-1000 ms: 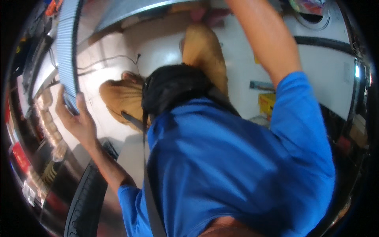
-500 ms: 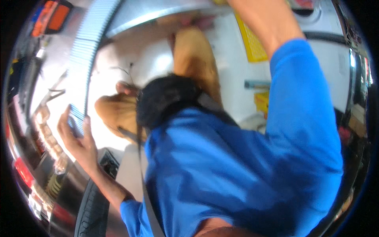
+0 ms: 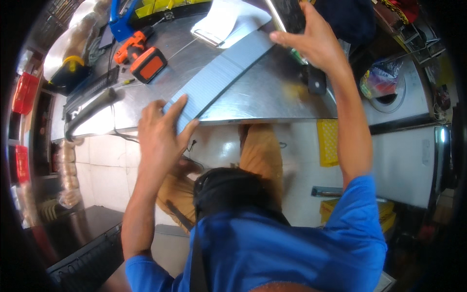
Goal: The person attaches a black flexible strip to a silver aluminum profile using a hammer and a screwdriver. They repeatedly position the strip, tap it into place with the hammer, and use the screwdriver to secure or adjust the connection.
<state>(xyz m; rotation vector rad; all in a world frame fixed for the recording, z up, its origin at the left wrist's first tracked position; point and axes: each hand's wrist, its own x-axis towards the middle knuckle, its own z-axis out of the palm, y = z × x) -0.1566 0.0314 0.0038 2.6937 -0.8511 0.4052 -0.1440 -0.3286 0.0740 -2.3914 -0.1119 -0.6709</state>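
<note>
A long, flat, light-blue ribbed strip (image 3: 226, 65) lies slantwise over the metal table (image 3: 253, 104), its near end at the front edge. My left hand (image 3: 160, 129) is closed around that near end, index finger on top and thumb along the side. Beside the far end is my right hand (image 3: 314, 41), thumb stretched toward the strip's corner and fingers apart; whether the thumb touches it I cannot tell. A dark, flat object with a pale edge (image 3: 287, 17) lies just beyond my right hand. White paper sheets (image 3: 228, 22) rest behind the strip.
An orange and black cordless drill (image 3: 143, 58) lies on the table's left side, near a black curved handle (image 3: 90, 114). A blue-framed tool (image 3: 119, 22) and a yellow-compartment tray (image 3: 160, 6) are at the back. To the right stands a white washing machine (image 3: 408, 92).
The strip was raised at the left and now lies across the table. My left hand has shifted right and forward with it. My right hand has come fully into view near its far end.
</note>
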